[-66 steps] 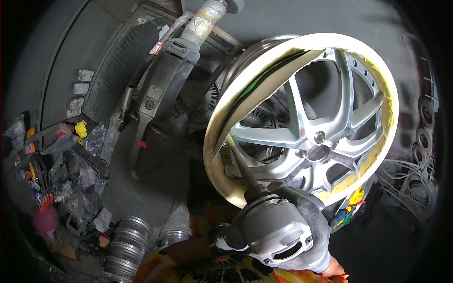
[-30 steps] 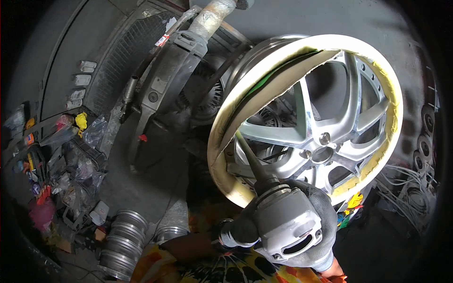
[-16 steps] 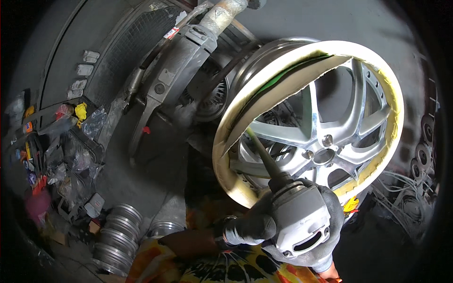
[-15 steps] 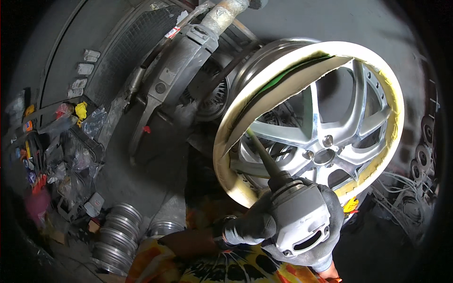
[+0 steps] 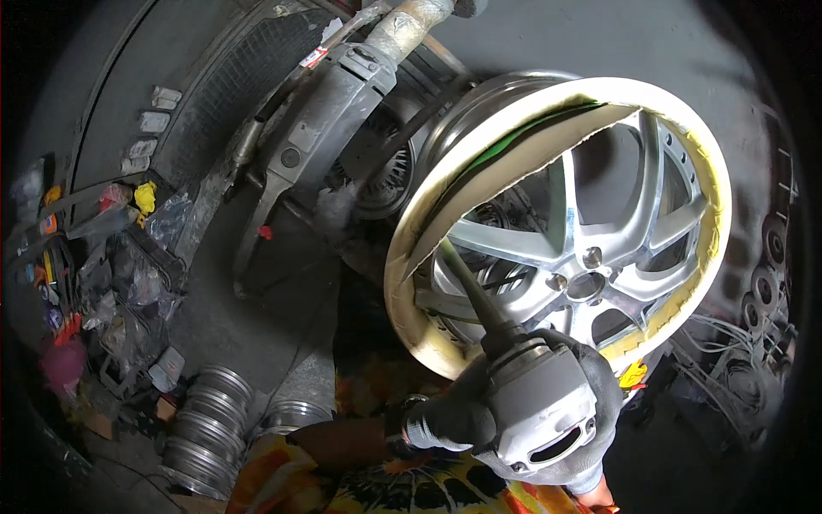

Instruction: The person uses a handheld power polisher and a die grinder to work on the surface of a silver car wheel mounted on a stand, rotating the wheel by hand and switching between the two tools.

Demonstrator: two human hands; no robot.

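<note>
Both of my hands wear grey gloves and grip a grey straight grinder (image 5: 544, 407). My left hand (image 5: 449, 418) wraps its left side, with a band at the wrist. My right hand (image 5: 604, 390) curls round the right side, its palm partly hidden under the tool body. A long tapered shaft (image 5: 473, 287) runs from the grinder up to the left inner edge of a silver alloy wheel (image 5: 591, 257). Pale yellow masking tape (image 5: 715, 240) covers the wheel's lip. At the upper left a strip of it (image 5: 522, 180) hangs loose, with green showing behind.
A large grey machine with a lever (image 5: 330, 111) stands to the upper left. Stacked wheel rims (image 5: 210, 428) sit at the lower left, below a heap of plastic bags and tools (image 5: 128, 265). Cables (image 5: 728, 343) and round discs (image 5: 762, 283) lie along the right side.
The shaft tip and grinder have shifted very slightly left along the wheel's edge. Both hands keep their grip, and the view has moved a little.
</note>
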